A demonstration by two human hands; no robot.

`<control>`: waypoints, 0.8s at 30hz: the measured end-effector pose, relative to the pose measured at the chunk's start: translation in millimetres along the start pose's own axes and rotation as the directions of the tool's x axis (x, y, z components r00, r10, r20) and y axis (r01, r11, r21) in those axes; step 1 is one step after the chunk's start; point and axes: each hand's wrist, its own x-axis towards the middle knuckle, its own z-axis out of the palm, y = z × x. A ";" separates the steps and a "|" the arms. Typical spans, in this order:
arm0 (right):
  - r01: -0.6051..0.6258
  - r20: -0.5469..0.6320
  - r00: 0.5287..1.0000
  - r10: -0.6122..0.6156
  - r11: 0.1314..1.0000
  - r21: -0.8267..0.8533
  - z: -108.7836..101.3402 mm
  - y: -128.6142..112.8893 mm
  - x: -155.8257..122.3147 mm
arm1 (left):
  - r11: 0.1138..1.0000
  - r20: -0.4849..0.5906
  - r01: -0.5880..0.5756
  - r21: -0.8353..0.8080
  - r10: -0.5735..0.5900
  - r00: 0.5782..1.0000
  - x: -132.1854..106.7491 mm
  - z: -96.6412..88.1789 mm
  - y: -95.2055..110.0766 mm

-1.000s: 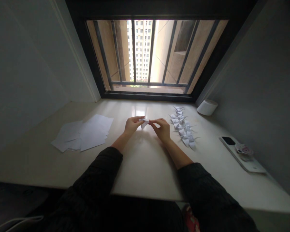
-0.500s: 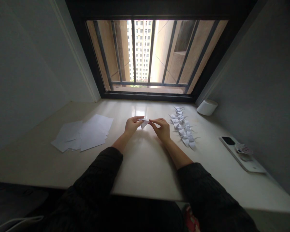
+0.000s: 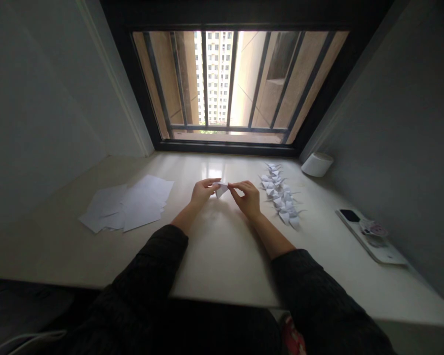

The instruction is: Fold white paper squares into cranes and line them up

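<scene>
White paper in the fingers: a small folded white paper [image 3: 221,190] sits between the left hand [image 3: 203,193] and the right hand [image 3: 248,199], one triangular point angled downward.
Finger state: both hands are narrow, their fingertips pinching the paper from either side.
Folded, right of the fingers: a long double row of paper cranes [image 3: 281,195] lies on the pale stone counter [image 3: 222,276], with pointed tips sticking out at the sides.
Unfolded, left of the fingers: loose white paper sheets [image 3: 142,202] overlap in a low spread.
Container, ahead and right of the fingers: a white round tub [image 3: 317,164] stands by the wall; what it holds cannot be seen.
Far right of the fingers: a white smartphone [image 3: 383,252] lies flat, near the wall.
</scene>
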 end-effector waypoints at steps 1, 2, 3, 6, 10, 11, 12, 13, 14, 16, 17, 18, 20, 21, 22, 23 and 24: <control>0.006 0.000 1.000 -0.006 1.000 -0.002 0.0 0.7 0.1 | 1.000 0.010 -0.005 0.003 0.005 1.000 0.4 0.0 -0.9; 0.009 -0.001 1.000 -0.009 1.000 -0.006 0.1 1.6 0.3 | 1.000 0.019 -0.010 0.009 0.010 1.000 1.0 0.0 -2.0; 0.010 -0.003 1.000 -0.010 1.000 -0.010 0.2 2.4 0.4 | 1.000 0.029 -0.015 0.022 0.015 0.999 1.8 0.0 -3.2; 0.008 -0.011 1.000 -0.008 1.000 -0.024 0.2 3.8 0.5 | 0.994 0.041 -0.057 0.096 0.053 0.998 4.4 -0.3 -7.2; 0.010 0.009 1.000 -0.010 1.000 0.007 -0.4 -0.6 0.0 | 0.990 0.051 -0.110 0.093 0.105 0.993 5.7 -1.5 -10.7; 0.004 0.009 1.000 -0.004 1.000 0.030 -0.4 -2.3 0.0 | 0.995 0.062 -0.095 0.044 0.092 0.994 5.6 -2.0 -10.9; -0.012 0.000 1.000 0.012 0.998 0.059 -0.3 -3.8 0.0 | 0.997 0.076 -0.071 -0.014 0.072 0.994 5.4 -2.5 -10.7; -0.037 -0.013 0.999 0.039 0.995 0.097 0.1 -4.6 0.2 | 0.996 0.090 -0.045 -0.071 0.052 0.995 5.2 -2.9 -10.2; -0.072 -0.025 0.997 0.077 0.987 0.145 0.8 -4.7 0.5 | 0.992 0.102 -0.024 -0.120 0.036 0.994 5.0 -3.3 -9.6; -0.166 -0.017 0.984 0.177 0.950 0.266 3.3 -1.7 1.4 | 0.982 0.120 -0.003 -0.189 0.026 0.992 4.7 -3.3 -8.0; -0.221 0.010 0.973 0.231 0.916 0.334 5.0 1.1 2.1 | 0.977 0.126 -0.002 -0.213 0.030 0.992 4.6 -3.0 -7.2; -0.281 0.057 0.958 0.282 0.874 0.397 7.0 4.5 2.7 | 0.973 0.137 -0.004 -0.231 0.037 0.990 4.4 -2.4 -6.4; -0.397 0.174 0.916 0.361 0.765 0.507 10.8 11.6 3.6 | 0.968 0.164 -0.011 -0.252 0.054 0.985 3.8 -1.0 -5.2; -0.432 0.231 0.901 0.367 0.718 0.545 12.5 14.6 3.9 | 0.967 0.172 -0.017 -0.256 0.062 0.983 3.5 -0.3 -4.9; -0.448 0.262 0.894 0.365 0.688 0.571 14.0 16.9 4.0 | 0.966 0.177 -0.021 -0.257 0.068 0.982 3.3 0.1 -4.7; -0.453 0.281 0.891 0.356 0.671 0.588 15.1 18.5 3.9 | 0.966 0.179 -0.024 -0.256 0.072 0.981 3.1 0.5 -4.6; -0.450 0.285 0.893 0.348 0.664 0.598 15.9 19.4 3.8 | 0.967 0.178 -0.027 -0.253 0.074 0.981 3.0 0.6 -4.7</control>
